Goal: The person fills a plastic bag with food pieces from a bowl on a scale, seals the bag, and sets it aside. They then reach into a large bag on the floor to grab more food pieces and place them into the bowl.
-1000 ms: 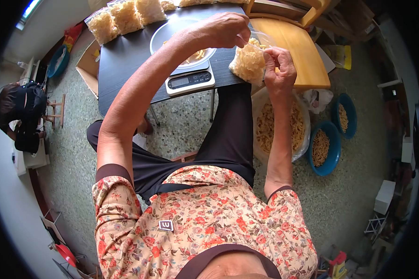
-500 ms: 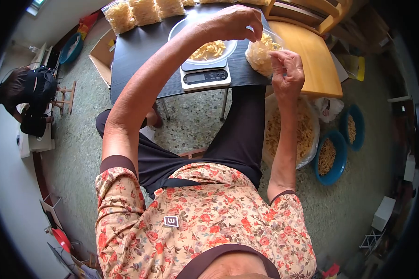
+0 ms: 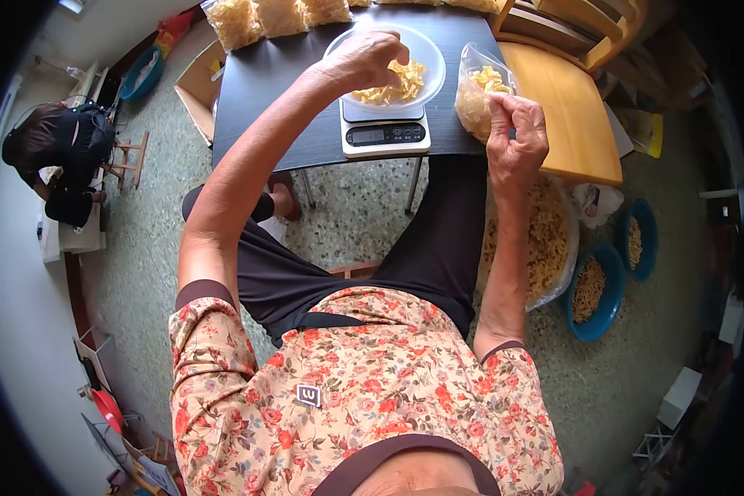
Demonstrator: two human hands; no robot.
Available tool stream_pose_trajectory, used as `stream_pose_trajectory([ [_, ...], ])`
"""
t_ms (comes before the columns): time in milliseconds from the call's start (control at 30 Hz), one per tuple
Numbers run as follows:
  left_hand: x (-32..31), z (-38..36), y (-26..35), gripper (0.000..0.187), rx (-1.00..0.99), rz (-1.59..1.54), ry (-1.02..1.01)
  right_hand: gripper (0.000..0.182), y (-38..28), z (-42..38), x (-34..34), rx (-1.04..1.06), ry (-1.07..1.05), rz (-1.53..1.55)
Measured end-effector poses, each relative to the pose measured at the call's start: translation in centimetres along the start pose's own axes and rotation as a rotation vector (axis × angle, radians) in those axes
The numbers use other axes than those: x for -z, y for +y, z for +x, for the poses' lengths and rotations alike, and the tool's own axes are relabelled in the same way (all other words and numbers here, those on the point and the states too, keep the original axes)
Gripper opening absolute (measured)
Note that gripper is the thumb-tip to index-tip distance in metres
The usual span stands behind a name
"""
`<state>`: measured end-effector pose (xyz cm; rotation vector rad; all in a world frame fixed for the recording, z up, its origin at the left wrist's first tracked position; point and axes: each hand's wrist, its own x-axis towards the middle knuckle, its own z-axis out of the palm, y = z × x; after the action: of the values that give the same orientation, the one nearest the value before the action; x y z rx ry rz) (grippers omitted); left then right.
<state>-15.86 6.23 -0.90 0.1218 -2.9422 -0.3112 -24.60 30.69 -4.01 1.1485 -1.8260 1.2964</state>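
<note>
My left hand [image 3: 366, 58] reaches into a clear bowl [image 3: 428, 51] of pale yellow snack pieces [image 3: 398, 85]; its fingers curl over them, and what they grip is hidden. The bowl sits on a white digital scale [image 3: 384, 135] on a small black table [image 3: 277, 91]. My right hand [image 3: 515, 132] pinches the rim of a clear plastic bag [image 3: 475, 93] partly filled with the same snacks, holding it open at the table's right edge.
Several filled bags [image 3: 279, 16] line the table's far edge. A wooden chair [image 3: 566, 107] stands right. On the floor sit a large sack of snacks [image 3: 546, 240] and blue bowls [image 3: 595, 289]. Another person [image 3: 54, 157] sits far left.
My left hand left the bag's mouth and moved left into the bowl on the scale. My right hand kept hold of the bag, now resting lower at the table edge.
</note>
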Motion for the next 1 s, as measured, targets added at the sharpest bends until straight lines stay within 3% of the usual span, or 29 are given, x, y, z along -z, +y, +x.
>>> stream_pose_trajectory([
  [167, -1.4, 0.4, -0.1, 0.048, 0.056, 0.058, -0.125, 0.007, -0.2, -0.1, -0.3, -0.010, 0.000, -0.005],
  [267, -1.5, 0.4, 0.2, 0.040, 0.020, 0.080, -0.131, 0.007, 0.0, -0.1, -0.4, 0.011, 0.003, -0.020],
  [367, -2.0, 0.5, 0.0, 0.028, 0.105, 0.135, -0.168, 0.007, -0.1, -0.1, -0.3, 0.020, 0.001, -0.034],
  [467, -1.8, 0.2, -0.4, 0.015, 0.104, 0.107, -0.082, 0.007, -0.2, -0.1, -0.4, 0.021, 0.004, -0.031],
  [567, -1.5, 0.1, -1.4, 0.014, 0.108, 0.027, -0.036, 0.007, -0.5, 0.1, -0.3, 0.019, 0.008, -0.029],
  [600, -1.4, -0.5, -2.0, 0.014, -0.007, 0.026, 0.084, 0.006, -0.6, 0.1, -0.2, 0.022, 0.007, -0.032],
  [700, -1.4, -0.7, -2.4, 0.014, 0.030, 0.020, 0.130, 0.007, -0.6, 0.1, -0.3, 0.048, 0.021, -0.025],
  [867, 0.4, -1.0, -2.1, 0.022, 0.159, -0.313, 0.110, 0.006, -1.0, -0.2, -0.3, 0.019, 0.004, -0.024],
  [1000, 1.4, -2.0, -2.0, 0.024, 0.343, -0.994, 0.144, 0.006, -1.0, -0.3, -0.3, -0.009, 0.009, -0.001],
])
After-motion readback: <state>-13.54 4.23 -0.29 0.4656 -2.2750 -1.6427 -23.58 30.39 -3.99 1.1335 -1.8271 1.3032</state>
